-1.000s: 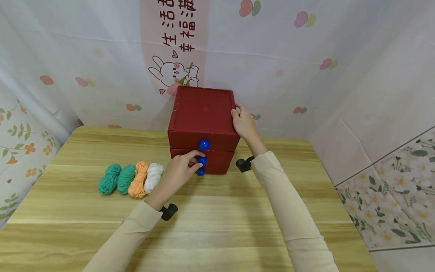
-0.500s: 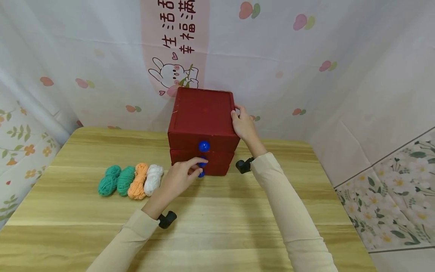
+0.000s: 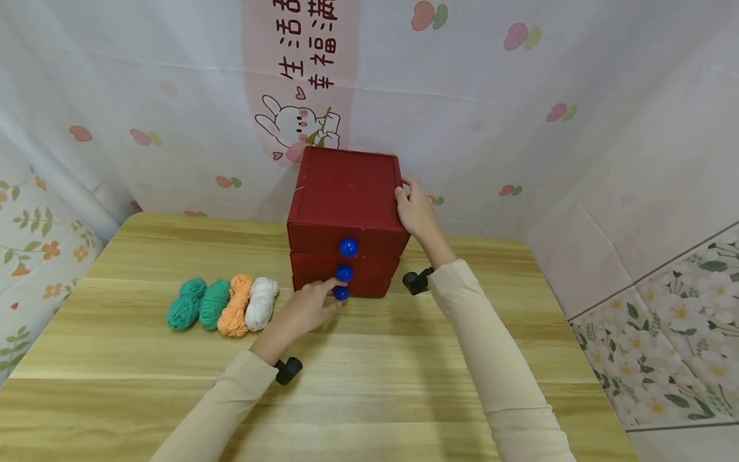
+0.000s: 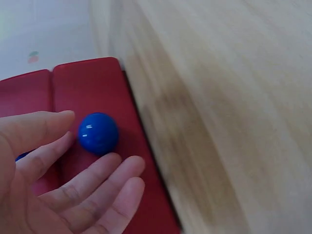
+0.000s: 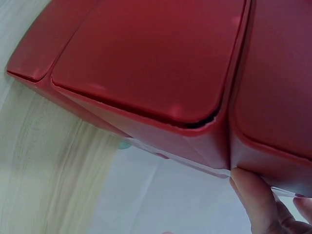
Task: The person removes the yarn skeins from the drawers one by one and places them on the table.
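A red drawer cabinet (image 3: 346, 186) stands at the back of the wooden table, its stacked drawers each bearing a round blue knob. The top knob (image 3: 349, 247) and middle knob (image 3: 344, 273) show plainly. At the lowest knob (image 4: 99, 133) is my left hand (image 3: 308, 307), thumb and fingers spread loosely about it. In the left wrist view the fingertips sit right beside the ball, not closed round it. My right hand (image 3: 417, 208) rests against the cabinet's right side near the top edge. In the right wrist view a digit of that hand (image 5: 256, 197) presses the side wall.
Left of the cabinet lie several yarn skeins in a row: green ones (image 3: 186, 305), an orange one (image 3: 235, 305) and a white one (image 3: 262, 303). A patterned white curtain (image 3: 450, 115) hangs right behind the cabinet. Wooden tabletop (image 3: 369, 385) stretches in front.
My left hand has come off the middle knob and moved down to the lowest one. The right hand stays against the cabinet's side. The drawers look unchanged.
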A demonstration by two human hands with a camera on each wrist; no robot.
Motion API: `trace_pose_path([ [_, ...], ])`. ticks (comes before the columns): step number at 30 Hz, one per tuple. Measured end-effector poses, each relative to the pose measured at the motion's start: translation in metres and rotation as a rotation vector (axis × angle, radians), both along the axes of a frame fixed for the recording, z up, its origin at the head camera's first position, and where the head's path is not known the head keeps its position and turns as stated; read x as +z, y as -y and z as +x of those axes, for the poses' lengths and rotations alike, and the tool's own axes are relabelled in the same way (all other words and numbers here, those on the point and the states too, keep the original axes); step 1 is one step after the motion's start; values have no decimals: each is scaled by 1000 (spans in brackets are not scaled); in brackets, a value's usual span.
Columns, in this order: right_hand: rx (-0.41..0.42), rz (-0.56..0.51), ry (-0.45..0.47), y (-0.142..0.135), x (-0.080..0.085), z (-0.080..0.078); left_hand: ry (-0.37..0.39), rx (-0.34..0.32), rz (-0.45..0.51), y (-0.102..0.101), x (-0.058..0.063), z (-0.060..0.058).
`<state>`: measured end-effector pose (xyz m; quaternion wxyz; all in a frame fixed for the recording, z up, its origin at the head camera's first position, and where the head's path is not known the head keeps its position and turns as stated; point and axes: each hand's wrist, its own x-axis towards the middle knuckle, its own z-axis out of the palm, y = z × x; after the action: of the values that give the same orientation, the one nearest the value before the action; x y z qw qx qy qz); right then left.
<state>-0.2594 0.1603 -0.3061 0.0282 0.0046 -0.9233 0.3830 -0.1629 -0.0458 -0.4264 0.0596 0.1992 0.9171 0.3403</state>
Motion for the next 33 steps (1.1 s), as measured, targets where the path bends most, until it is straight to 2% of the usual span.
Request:
trace_pose_path([
  [3,2,2,-12,-1,-2,0,-8,11,30,-1,-7,-4],
  [7,7,5,-14,-1,-1,1,-18,38,43,-3,-11,-8],
  [16,0,-16,4,0,-1,-1,3,80,20,-5,-9,-10],
  [33,4,-3,12,0,0,0,31,71,28,-5,-9,-10],
])
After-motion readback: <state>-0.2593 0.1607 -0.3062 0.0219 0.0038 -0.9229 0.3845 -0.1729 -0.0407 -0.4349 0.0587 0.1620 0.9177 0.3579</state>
